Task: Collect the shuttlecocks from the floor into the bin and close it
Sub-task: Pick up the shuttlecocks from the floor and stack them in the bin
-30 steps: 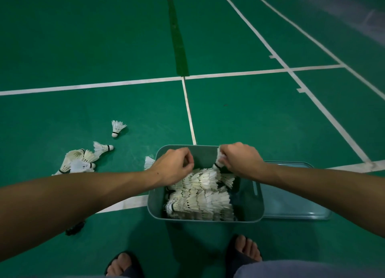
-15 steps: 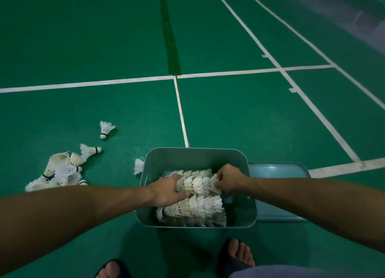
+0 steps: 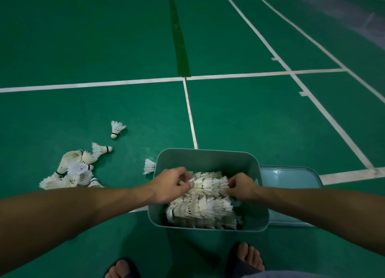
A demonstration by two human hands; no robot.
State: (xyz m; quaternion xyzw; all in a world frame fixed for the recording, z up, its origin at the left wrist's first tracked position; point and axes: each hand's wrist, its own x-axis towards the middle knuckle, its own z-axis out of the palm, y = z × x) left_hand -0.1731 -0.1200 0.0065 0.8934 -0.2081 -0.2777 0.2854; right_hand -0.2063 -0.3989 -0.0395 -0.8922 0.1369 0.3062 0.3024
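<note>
A grey-green bin [image 3: 205,158] stands open on the court floor in front of my feet. Inside lie rows of nested white shuttlecocks [image 3: 205,211]. My left hand [image 3: 169,185] pinches the left end of the upper stacked row of shuttlecocks [image 3: 209,182], and my right hand [image 3: 241,187] grips its right end, both inside the bin. A pile of loose shuttlecocks [image 3: 71,170] lies on the floor to the left. One single shuttlecock [image 3: 116,128] stands farther out, another [image 3: 149,166] rests against the bin's left wall.
The bin's lid [image 3: 289,178] lies flat on the floor, right of the bin and partly behind it. White court lines [image 3: 189,113] cross the green floor. My two feet in sandals [image 3: 246,259] stand just below the bin.
Both hands came down from the bin's far rim into the bin and now hold the upper stacked row at its two ends. The camera view shifted slightly.
</note>
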